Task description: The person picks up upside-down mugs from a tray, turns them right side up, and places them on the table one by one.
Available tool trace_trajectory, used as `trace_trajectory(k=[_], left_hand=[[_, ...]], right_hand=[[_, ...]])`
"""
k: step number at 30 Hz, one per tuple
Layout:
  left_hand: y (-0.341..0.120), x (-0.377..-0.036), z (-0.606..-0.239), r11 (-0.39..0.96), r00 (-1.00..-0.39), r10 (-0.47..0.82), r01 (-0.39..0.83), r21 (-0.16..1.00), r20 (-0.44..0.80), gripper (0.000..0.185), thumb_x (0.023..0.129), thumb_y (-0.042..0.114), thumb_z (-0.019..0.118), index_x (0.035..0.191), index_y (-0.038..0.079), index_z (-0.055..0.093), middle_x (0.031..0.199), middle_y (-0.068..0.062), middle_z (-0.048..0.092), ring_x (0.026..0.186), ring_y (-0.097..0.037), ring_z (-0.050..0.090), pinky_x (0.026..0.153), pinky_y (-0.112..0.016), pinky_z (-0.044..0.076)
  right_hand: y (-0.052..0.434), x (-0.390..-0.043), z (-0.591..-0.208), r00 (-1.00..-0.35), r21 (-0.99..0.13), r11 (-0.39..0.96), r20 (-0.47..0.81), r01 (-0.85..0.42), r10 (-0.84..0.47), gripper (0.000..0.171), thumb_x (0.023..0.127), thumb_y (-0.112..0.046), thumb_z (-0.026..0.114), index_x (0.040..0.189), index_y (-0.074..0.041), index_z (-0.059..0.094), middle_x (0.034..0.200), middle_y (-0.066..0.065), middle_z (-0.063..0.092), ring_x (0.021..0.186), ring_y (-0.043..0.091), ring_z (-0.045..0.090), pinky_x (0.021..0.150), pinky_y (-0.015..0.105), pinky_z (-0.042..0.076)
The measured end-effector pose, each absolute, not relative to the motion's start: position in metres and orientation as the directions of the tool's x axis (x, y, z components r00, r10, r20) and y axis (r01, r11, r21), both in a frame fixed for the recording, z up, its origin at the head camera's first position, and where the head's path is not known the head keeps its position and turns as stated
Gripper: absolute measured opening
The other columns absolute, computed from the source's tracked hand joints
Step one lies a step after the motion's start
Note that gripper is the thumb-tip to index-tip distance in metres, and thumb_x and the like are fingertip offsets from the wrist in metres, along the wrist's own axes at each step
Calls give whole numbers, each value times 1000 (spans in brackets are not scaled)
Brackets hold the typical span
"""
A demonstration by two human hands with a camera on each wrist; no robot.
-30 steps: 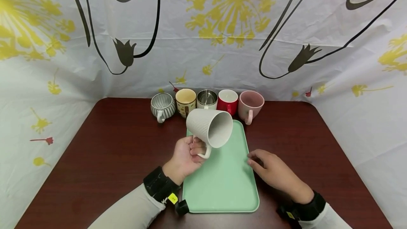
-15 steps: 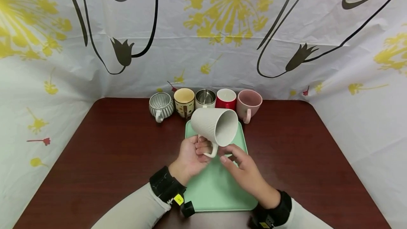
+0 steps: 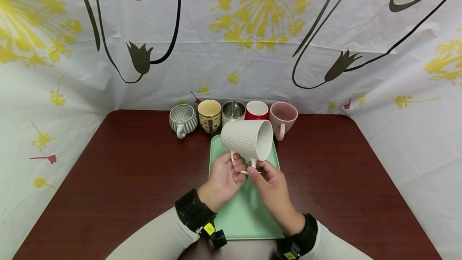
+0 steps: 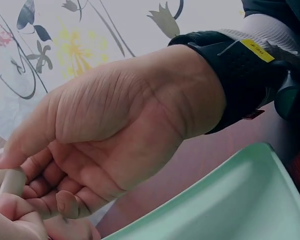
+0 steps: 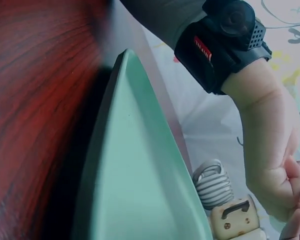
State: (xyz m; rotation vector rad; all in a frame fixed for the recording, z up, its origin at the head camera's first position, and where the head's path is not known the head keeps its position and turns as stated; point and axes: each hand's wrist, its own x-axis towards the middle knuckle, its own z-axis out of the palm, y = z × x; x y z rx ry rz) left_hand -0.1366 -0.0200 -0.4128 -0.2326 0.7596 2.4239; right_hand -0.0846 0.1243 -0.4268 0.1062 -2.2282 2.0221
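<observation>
Where our right hand lay apart, it now pinches the handle beside our left hand, which grips the ribbed mug.

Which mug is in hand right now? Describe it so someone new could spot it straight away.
Look above the green tray on the dark red table. Both hands hold a white ribbed mug by its handle, tipped on its side. The five other mugs stand upright in a row behind it.
</observation>
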Motion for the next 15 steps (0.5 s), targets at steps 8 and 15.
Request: trace_trajectory(k=[8,15], left_hand=[[-15,-137,-415,-567,-860,431,-494,659,-274,34,116,34,21,97,16,43,85,6,46,79,-7,47,65,-18,35],[-14,-137,-418,-463,-829,487,-513,723,-276,35,116,31,20,113,10,48,97,1,56,88,-9,54,72,-20,40]], right_hand=[[126,-88,-426,-990,-997,-42,56,-62,126,25,104,-13,64,119,6,66,104,0,70,90,20,60,80,24,52],[125,-87,-420,-989,-982,-150,102,-117,103,26,104,-7,61,119,15,61,104,-2,75,95,9,67,82,24,57]])
